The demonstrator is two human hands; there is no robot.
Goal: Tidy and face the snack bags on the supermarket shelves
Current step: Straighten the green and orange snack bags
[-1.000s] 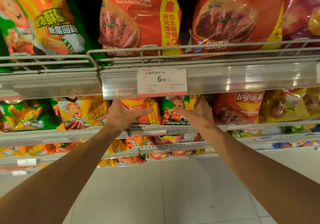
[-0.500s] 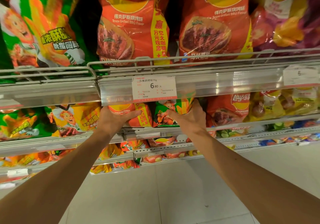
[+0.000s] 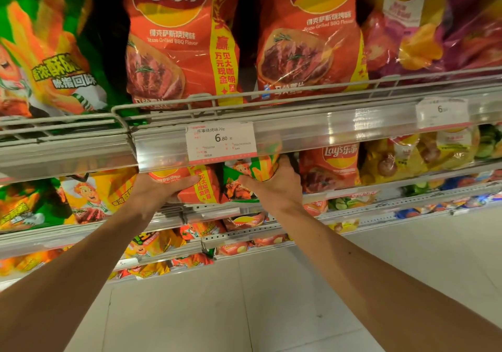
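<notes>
On the second shelf (image 3: 271, 210), below the 6.80 price tag (image 3: 221, 142), the left hand (image 3: 152, 194) grips an orange Lay's BBQ bag (image 3: 201, 186); at its 3 o'clock, touching, the right hand (image 3: 274, 188) grips a green snack bag (image 3: 252, 172). Larger Lay's bags (image 3: 176, 47) stand at 12 o'clock above.

Two bare forearms, sleeveless in view, left grip (image 3: 152, 191) and right grip (image 3: 274, 186) ungloved

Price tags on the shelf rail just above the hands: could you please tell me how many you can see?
2: the central price tag reading 6.80, and a blurred right price tag. Others may lie outside the frame.
</notes>
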